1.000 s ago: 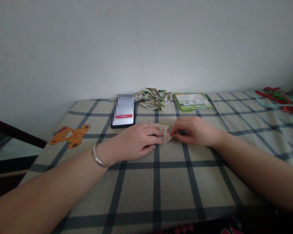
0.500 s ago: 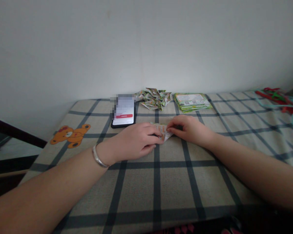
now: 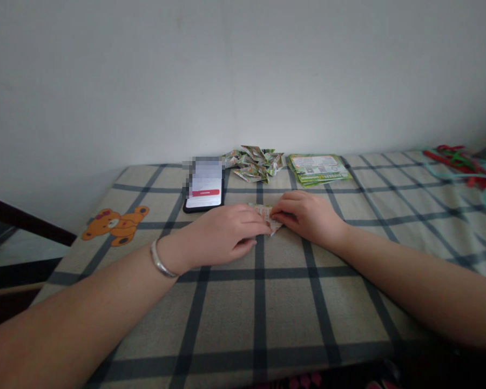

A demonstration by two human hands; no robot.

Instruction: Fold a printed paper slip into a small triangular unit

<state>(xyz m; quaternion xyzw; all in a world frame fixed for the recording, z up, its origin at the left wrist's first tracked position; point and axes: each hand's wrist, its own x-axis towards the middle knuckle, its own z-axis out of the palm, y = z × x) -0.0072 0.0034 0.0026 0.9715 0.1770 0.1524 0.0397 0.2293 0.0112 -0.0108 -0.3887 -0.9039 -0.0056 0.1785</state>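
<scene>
A small sheet of printed paper (image 3: 264, 210), green, white and orange and partly folded, lies on the checked tablecloth (image 3: 235, 319) between my hands. My left hand (image 3: 221, 235) presses the paper's left side against the table with its fingertips; a silver bracelet circles that wrist. From the other side, my right hand (image 3: 310, 219) pinches the paper's right edge, thumb and fingers together at a fold. Both hands cover much of the sheet. Beyond them sits a pile of small folded paper pieces (image 3: 253, 165) in similar print.
A phone (image 3: 204, 186) with a lit screen lies behind my left hand. Several green leaflets (image 3: 319, 168) are stacked at the back right. A bear-shaped patch (image 3: 115, 224) shows at left. Red, green and teal ribbons (image 3: 470, 167) lie far right. A wall (image 3: 243, 75) borders the table's back.
My right hand has shifted slightly left along the paper, bringing its pinched edge closer to my left fingertips. The left hand stays nearly in place.
</scene>
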